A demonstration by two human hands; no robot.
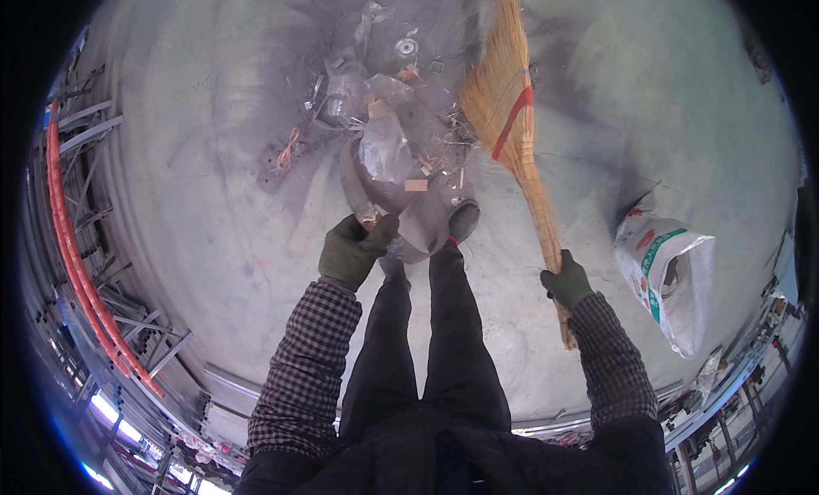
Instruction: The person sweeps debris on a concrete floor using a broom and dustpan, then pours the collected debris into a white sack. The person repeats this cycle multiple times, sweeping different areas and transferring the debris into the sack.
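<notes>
My right hand (566, 282), in a dark green glove, is closed around the handle of a straw broom (505, 94) with a red band. The broom slants up and away, its bristles on the floor beside the litter. My left hand (357, 249), gloved the same, is closed on the rim of a grey, curved, scoop-like dustpan (422, 226). This dustpan sits low in front of my shoes, close to the litter. Just beyond it lie a clear plastic bag (386, 150), a small tan block (416, 185) and dark dust.
An open white woven sack (670, 273) with a green stripe stands at the right. Orange string (288, 150) and a metal disc (406, 47) lie among the litter. Metal racks with a long orange-red bar (77, 273) line the left side.
</notes>
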